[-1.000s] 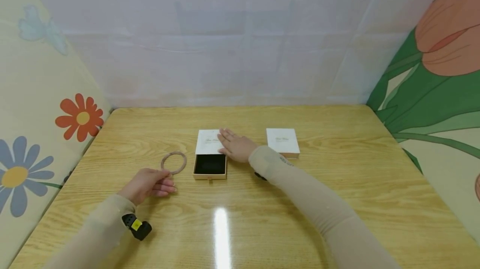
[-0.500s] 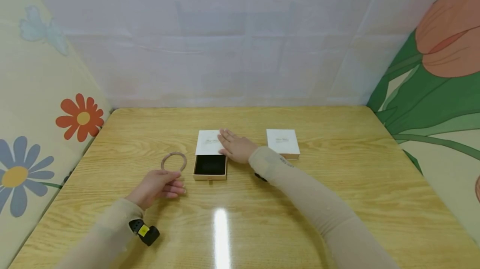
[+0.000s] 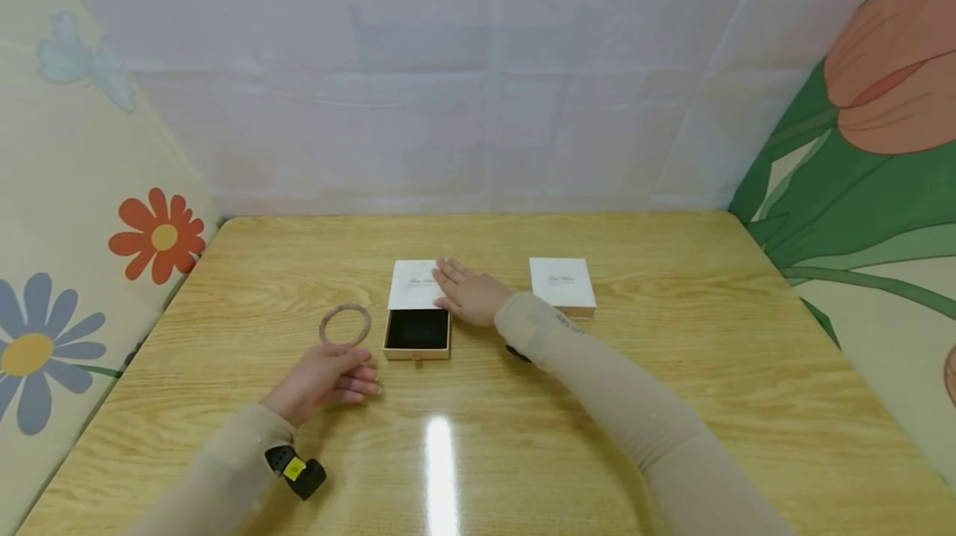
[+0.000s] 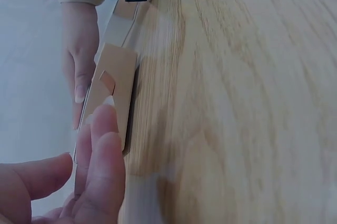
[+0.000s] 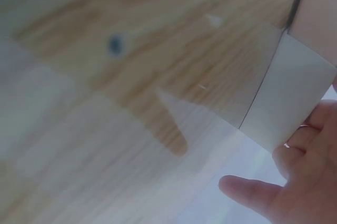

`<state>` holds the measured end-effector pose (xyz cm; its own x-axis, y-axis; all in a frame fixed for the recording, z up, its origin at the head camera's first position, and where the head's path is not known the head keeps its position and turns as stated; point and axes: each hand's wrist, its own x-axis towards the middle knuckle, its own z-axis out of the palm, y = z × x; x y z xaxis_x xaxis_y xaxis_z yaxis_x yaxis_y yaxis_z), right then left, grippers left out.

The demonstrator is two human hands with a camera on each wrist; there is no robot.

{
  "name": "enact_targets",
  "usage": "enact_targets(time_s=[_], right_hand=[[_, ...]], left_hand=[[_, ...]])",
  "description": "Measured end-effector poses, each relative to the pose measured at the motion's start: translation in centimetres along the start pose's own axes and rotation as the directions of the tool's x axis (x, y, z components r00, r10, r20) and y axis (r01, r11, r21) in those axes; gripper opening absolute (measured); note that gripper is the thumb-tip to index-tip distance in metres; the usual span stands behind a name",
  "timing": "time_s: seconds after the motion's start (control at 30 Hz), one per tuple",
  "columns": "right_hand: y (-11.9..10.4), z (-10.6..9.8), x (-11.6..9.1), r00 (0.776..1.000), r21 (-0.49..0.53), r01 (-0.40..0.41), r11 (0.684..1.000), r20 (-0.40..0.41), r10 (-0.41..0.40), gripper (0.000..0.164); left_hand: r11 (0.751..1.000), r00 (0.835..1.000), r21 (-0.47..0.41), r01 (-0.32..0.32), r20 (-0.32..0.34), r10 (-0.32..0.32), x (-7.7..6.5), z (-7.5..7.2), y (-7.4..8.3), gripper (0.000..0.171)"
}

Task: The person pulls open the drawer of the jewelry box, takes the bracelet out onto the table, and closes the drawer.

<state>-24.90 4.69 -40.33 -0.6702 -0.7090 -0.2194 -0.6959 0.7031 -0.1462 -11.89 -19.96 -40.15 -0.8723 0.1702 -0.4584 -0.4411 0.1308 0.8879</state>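
Note:
In the head view a small drawer box stands mid-table, its white printed sleeve (image 3: 411,289) at the back and its drawer (image 3: 386,341) pulled out toward me, with a black lining inside. My right hand (image 3: 474,298) rests on the sleeve's right side, fingers extended. Left of the box lies a brownish-pink bangle (image 3: 368,324). Just in front of it is my left hand (image 3: 329,382), fingers relaxed and holding nothing. The left wrist view shows the drawer's front with a pull tab (image 4: 107,83) beyond my left fingertips.
A second white box (image 3: 563,280), closed, sits to the right on the wooden table (image 3: 672,270). Behind the table hangs a white cloth (image 3: 478,104). Flower-patterned panels (image 3: 60,187) flank both sides.
My left hand has shifted right and slightly toward me, from beside the bangle to in front of it. The bangle, both boxes and my right hand have stayed in place.

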Motion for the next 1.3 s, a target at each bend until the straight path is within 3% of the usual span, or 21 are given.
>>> enact_targets(time_s=[0.37,0.63,1.3], right_hand=[[-0.1,-0.2,0.0,1.000,-0.001,-0.005,1.000,0.010,0.005,0.061],[-0.2,-0.3,-0.1,1.000,-0.004,-0.001,1.000,0.006,0.001,0.061],[-0.1,0.0,0.0,1.000,0.012,-0.009,1.000,-0.014,0.009,0.061]], left_hand=[[1.000,0.999,-0.019,-0.008,0.051,0.009,0.4,0.8,-0.2,0.029],[1.000,0.999,-0.017,0.008,0.048,-0.007,0.5,1.7,-0.3,0.030],[0.994,0.991,-0.106,0.033,0.133,-0.019,0.9,3.6,-0.6,0.028]])
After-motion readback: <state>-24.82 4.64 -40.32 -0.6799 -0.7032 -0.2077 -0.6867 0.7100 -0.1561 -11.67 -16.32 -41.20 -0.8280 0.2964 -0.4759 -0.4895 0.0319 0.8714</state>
